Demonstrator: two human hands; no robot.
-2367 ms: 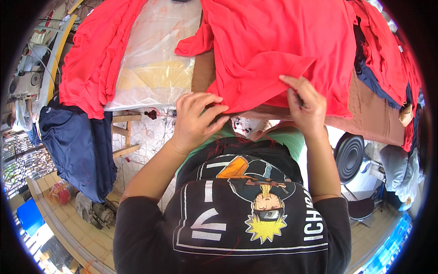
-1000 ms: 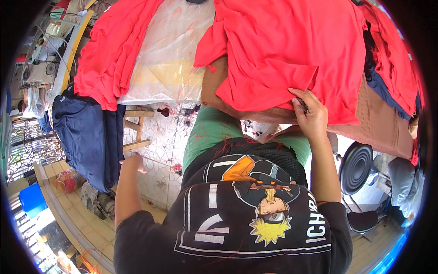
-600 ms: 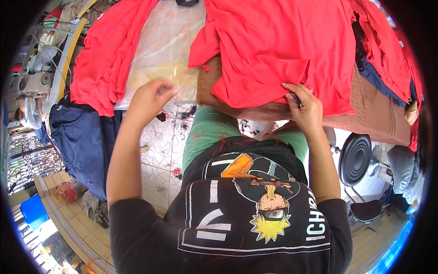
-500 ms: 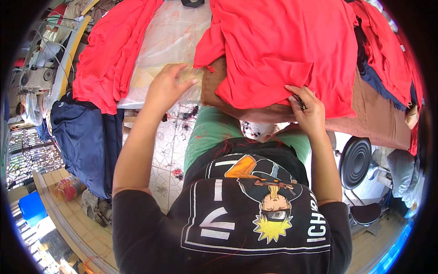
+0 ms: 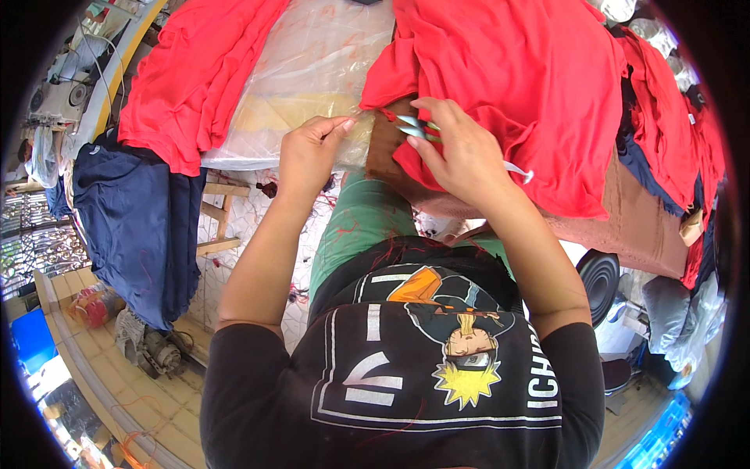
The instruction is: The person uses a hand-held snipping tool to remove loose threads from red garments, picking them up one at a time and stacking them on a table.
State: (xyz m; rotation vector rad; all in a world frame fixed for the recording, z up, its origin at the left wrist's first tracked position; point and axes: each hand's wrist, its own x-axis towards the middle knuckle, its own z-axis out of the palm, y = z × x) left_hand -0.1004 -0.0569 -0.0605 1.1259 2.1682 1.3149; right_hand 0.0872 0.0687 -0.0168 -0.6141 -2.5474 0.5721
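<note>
Taking the clock from the middle of the view, a navy garment (image 5: 137, 227) is hanging at 9 o'clock, and a red cloth (image 5: 207, 78) is lying between 10 and 11. At 11, the left hand (image 5: 311, 152) is reaching over a plastic-covered table (image 5: 293, 78), thumb and fingertips pressing together; whether a thread is running between them is too fine to tell. Between 12 and 1, small snips (image 5: 412, 131) are pointing left, their pale tips standing apart, beside the tied-looking corner of a sleeve (image 5: 391, 78). The right hand (image 5: 461, 148) is wrapping around the snips, thumb and forefinger spreading past the blades. Under and beyond it, the red shirt (image 5: 523, 86) is lying between 1 and 2, on a brown cloth (image 5: 617, 223) that is showing at 3.

Working well here is probably depending on keeping the blades flat above the sleeve, clear of the folds and the left fingertips, and on holding the left pinch steady while the right hand is steering.
</note>
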